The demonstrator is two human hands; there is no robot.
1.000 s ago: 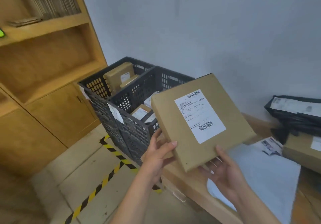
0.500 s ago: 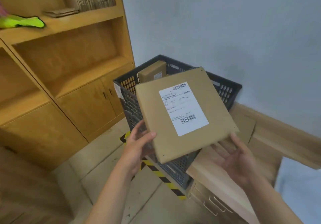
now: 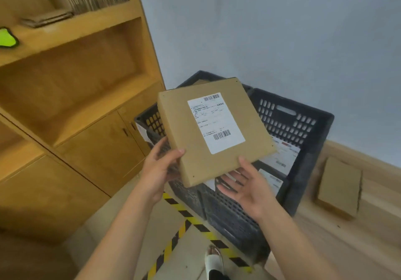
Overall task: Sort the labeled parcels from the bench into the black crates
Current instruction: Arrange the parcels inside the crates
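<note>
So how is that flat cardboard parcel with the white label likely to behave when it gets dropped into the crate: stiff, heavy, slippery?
The flat cardboard parcel probably stays stiff: its edges look straight with no sag. It seems fairly light, since the left hand grips one corner while the right hand lies open beneath. Its plain cardboard face looks matte, so likely not slippery.
</note>
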